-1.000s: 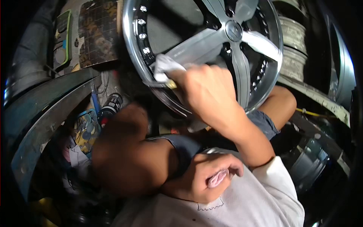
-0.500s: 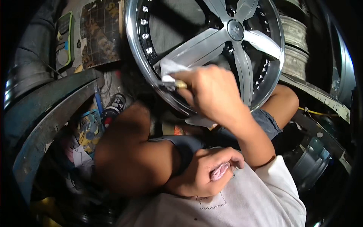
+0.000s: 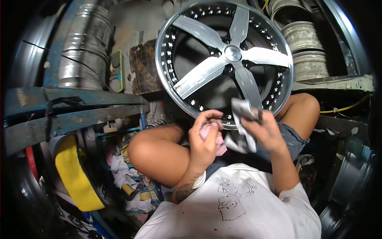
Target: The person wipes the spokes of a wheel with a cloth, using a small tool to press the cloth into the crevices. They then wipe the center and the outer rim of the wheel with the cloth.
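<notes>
A car wheel rim [image 3: 199, 81] with five broad silver spokes and a polished lip stands before my knees, its face toward me. Close by its lower edge, my left hand [image 3: 203, 143] is closed around a crumpled pink cloth [image 3: 220, 146]. My right hand [image 3: 266, 130], blurred by motion, grips a greyish-white cloth [image 3: 241, 106] that hangs down in folds below the fingers. Something dark and thin sticks up by the right fingertips; I cannot tell what it is. Both hands are just above my lap, a short gap apart.
Stacked metal wheel barrels stand at the left [image 3: 84, 51] and right [image 3: 305, 49]. A blue bench beam [image 3: 79, 99] crosses the left side. Below it are a yellow-padded piece [image 3: 75, 175] and a heap of rags [image 3: 123, 169]. A dirty patterned board [image 3: 144, 67] lies left of the wheel.
My right hand has left the rim's left side and come down to the right with the cloth. My left hand has risen from my shirt toward the rim's lower edge. The view has shifted.
</notes>
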Motion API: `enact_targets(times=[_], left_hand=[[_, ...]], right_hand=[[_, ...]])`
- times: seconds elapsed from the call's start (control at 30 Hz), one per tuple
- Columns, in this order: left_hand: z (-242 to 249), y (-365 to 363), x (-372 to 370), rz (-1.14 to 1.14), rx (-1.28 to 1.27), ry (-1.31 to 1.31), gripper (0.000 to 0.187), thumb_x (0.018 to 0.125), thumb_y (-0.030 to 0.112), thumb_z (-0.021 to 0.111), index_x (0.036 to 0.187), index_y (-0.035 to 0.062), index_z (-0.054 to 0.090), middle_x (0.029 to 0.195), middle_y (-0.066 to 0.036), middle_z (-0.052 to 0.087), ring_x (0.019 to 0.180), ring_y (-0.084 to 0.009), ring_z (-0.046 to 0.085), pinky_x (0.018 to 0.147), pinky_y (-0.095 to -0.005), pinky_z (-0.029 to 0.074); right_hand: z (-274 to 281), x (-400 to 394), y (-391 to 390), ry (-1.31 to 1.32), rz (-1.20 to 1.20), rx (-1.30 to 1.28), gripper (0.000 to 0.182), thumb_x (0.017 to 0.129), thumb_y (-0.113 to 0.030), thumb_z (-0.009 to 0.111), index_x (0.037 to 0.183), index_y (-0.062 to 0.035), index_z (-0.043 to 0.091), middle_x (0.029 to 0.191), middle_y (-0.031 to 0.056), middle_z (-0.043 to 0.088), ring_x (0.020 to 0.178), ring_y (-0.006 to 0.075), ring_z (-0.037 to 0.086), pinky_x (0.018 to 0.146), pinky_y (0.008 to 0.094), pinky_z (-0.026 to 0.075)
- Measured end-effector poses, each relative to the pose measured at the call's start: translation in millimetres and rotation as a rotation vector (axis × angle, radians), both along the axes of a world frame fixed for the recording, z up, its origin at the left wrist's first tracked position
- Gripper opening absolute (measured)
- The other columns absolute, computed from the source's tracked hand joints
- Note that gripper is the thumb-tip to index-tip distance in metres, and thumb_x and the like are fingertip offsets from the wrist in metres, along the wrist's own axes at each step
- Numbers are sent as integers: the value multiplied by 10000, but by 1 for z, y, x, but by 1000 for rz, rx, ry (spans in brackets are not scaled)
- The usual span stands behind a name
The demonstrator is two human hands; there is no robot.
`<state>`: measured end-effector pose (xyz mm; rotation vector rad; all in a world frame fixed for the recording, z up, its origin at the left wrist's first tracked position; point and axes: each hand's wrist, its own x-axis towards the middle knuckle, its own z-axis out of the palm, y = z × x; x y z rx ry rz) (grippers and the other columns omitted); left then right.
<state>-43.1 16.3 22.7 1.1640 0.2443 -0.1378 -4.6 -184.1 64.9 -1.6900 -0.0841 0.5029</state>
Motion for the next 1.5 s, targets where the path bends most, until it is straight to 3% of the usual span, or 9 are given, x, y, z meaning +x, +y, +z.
enact_targets(times=[0.07, 0.17, 0.47, 0.6, 0.73, 0.87, 1.03, 1.1, 1.5], left_hand=[[2, -17, -4, -194, 5, -3, 470, 1005, -7, 515, 1474, -1, 528, 1113, -47, 624, 781, -95, 603, 702, -256, 520], [-19, -45, -10, -544, 18, -292, 409, 1013, 80, 598, 1413, -8, 581, 1294, -100, 616, 1212, -177, 590, 1058, -319, 458], [10, -65, -18, -614, -187, 42, 233, 1068, 174, 581, 1227, 4, 584, 1492, -189, 531, 1360, -236, 532, 1170, -391, 403], [5, -76, -14, -547, -67, 68, 180, 1056, 190, 621, 1132, 40, 556, 1103, -107, 697, 735, -82, 625, 613, -208, 489], [26, -95, -11, -742, 105, 106, 337, 952, 106, 780, 1209, 51, 569, 934, 5, 595, 686, -13, 540, 559, -179, 430], [6, -103, -6, -833, 194, 128, 590, 844, 7, 857, 1360, 31, 572, 1243, -48, 599, 1083, -132, 618, 884, -274, 554], [33, -107, 6, -834, 267, 233, 490, 837, 51, 874, 1274, 2, 659, 1011, -10, 684, 898, -71, 642, 786, -230, 535], [25, -108, 2, -766, 98, 193, 301, 940, 145, 806, 1184, 2, 703, 930, 20, 696, 675, -13, 559, 581, -202, 464], [20, -99, 13, -504, 48, 129, 314, 1015, 235, 703, 1207, -6, 642, 1062, -69, 723, 941, -137, 696, 870, -284, 551]], right_hand=[[1, -43, -15, 285, -123, 244, 254, 998, -161, 698, 1182, 13, 713, 993, 14, 714, 902, 81, 646, 802, 282, 535], [-24, -84, -28, 321, -325, 511, 284, 980, -213, 736, 1163, 3, 710, 1090, 13, 715, 961, 80, 646, 850, 272, 532], [-32, -78, -101, 200, -68, 445, 285, 1025, -232, 695, 1194, -9, 750, 874, -19, 702, 755, 37, 607, 669, 228, 497], [-33, -82, -125, 277, -212, 513, 241, 1019, -246, 705, 1104, -28, 760, 680, -74, 575, 555, -1, 454, 488, 206, 316], [-26, -77, -123, 282, -375, 520, 215, 1022, -271, 708, 923, -81, 725, 652, -91, 545, 493, -4, 430, 441, 221, 282], [-39, -71, -127, 264, -326, 538, 211, 1012, -284, 718, 907, -102, 718, 644, -90, 545, 481, -1, 429, 429, 220, 275], [-39, -70, -137, 359, -362, 754, 240, 1000, -336, 741, 963, -100, 721, 689, -82, 587, 503, 1, 464, 430, 204, 283], [-51, -72, -135, 310, -338, 780, 315, 953, -378, 801, 1062, -98, 707, 747, -77, 611, 529, -3, 477, 439, 191, 295], [-45, -79, -126, 453, -209, 829, 381, 880, -183, 865, 1194, -20, 720, 980, 17, 739, 743, 58, 651, 594, 212, 501]])
